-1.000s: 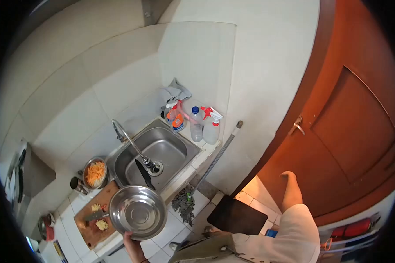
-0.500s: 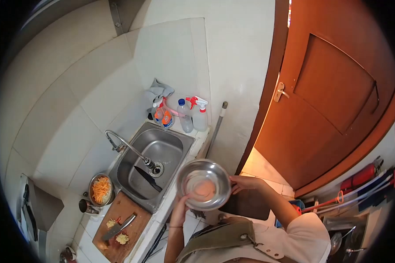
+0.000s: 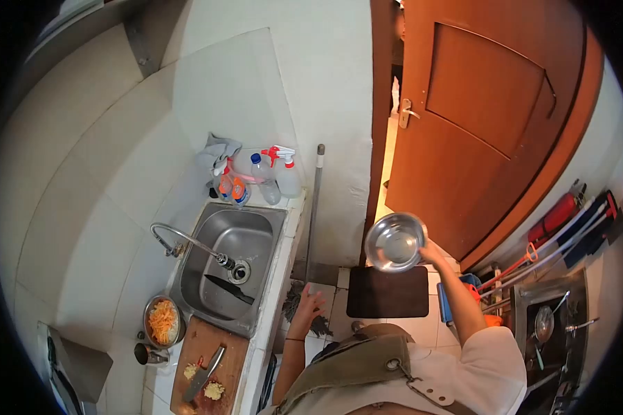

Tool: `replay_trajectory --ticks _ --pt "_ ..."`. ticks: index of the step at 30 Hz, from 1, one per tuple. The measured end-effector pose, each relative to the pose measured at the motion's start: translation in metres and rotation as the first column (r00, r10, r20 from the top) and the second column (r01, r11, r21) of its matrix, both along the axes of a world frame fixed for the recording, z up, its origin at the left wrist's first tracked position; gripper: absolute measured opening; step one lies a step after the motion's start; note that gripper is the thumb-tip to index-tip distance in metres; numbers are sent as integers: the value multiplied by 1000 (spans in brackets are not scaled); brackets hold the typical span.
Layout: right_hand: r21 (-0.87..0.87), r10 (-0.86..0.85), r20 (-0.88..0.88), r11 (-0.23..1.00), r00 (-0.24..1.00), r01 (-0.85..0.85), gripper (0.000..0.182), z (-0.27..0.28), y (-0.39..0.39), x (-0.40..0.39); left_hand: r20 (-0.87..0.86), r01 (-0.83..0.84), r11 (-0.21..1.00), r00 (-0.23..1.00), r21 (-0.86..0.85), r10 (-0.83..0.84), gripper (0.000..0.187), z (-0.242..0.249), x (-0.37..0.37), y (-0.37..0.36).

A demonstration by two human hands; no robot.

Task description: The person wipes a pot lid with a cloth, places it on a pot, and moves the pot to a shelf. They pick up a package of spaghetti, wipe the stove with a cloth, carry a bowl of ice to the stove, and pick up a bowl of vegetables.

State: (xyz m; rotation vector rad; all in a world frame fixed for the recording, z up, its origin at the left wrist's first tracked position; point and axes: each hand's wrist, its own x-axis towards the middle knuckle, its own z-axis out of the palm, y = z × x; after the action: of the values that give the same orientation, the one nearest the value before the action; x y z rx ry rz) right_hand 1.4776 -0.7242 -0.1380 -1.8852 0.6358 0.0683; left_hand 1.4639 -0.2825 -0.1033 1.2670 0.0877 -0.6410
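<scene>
Right hand (image 3: 430, 252) grips a metal bowl (image 3: 393, 242) by its edge | bowl held in the air before the brown door (image 3: 488, 90) | left hand (image 3: 307, 310) well apart, fingers spread, near the mop head (image 3: 293, 301) | dark knife (image 3: 228, 288) in sink (image 3: 248, 235)

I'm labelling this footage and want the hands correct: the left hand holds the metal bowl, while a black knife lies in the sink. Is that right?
Not quite: the head view shows the right hand holding the metal bowl; the left hand is open. The black knife does lie in the sink.
</scene>
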Motion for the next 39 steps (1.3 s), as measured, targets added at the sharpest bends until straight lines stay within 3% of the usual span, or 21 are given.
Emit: replay_trajectory --ticks 1,3,5,6,7,9,11,15,21,23,24,25,26,27,29,30,31,33,35,37,39 --pt "-93 -106 80 989 991 113 26 -27 -28 -3 -25 2 1000 1000 4 -2 76 -6 -2 5" --pt "132 -331 4 936 944 327 20 -37 -64 -12 -55 18 1000 998 7 -17 73 -12 -6 13" --pt "363 -463 79 838 883 407 20 -32 -88 -18 -87 7 996 996 88 1 59 -16 -8 17" --pt "385 -550 38 779 835 495 16 5 -78 -24 -90 17 996 996 86 -9 59 -17 -11 18" --pt "560 -540 47 711 841 426 12 -22 -112 -15 -90 15 997 996 78 -8 53 -17 -14 19" --pt "543 -599 63 692 798 476 15 27 -103 -9 -89 19 997 996 72 -12 48 -17 -19 18" --pt "596 -582 100 684 807 420 16 13 -136 14 -80 56 998 995 8 -55 44 -16 -26 16" --pt "667 -617 180 649 766 366 22 54 -140 54 -96 72 997 993 -15 -73 42 -8 -36 15" --pt "676 -738 200 580 645 455 29 101 -155 109 -84 -24 999 996 48 28 39 -34 -60 37" --pt "715 -782 245 545 573 438 32 106 -168 128 -107 -34 986 993 165 52 39 -46 -73 48" --pt "741 -788 288 543 544 394 33 99 -185 141 -116 -62 984 990 164 82 39 -61 -81 54" --pt "784 -798 247 498 550 371 34 103 -194 148 -53 8 973 999 233 5 40 -89 -92 63" --pt "782 -822 241 479 515 398 35 102 -205 166 11 68 950 997 304 -75 40 -121 -99 72" --pt "769 -827 256 489 501 413 35 112 -203 172 36 127 856 985 501 -167 40 -170 -116 81" --pt "750 -814 275 515 512 415 33 116 -210 192 -5 214 529 930 821 -368 38 -261 -148 99" --pt "737 -828 290 514 480 440 33 132 -194 194 -64 242 433 920 868 -386 38 -288 -175 106" --pt "719 -785 368 580 498 384 31 132 -196 200 -124 270 424 932 864 -340 37 -301 -203 115" --pt "750 -787 330 554 522 362 27 123 -216 227 -242 303 477 952 825 -187 37 -319 -259 132" --pt "756 -756 305 562 580 336 29 126 -218 241 -375 222 640 921 735 111 37 -321 -310 147" --pt "759 -716 272 570 642 314 32 128 -218 255 -503 2 763 753 646 424 36 -310 -353 154" --pt "788 -735 262 537 625 302 27 124 -218 272 -575 -225 771 550 596 605 36 -303 -386 152"
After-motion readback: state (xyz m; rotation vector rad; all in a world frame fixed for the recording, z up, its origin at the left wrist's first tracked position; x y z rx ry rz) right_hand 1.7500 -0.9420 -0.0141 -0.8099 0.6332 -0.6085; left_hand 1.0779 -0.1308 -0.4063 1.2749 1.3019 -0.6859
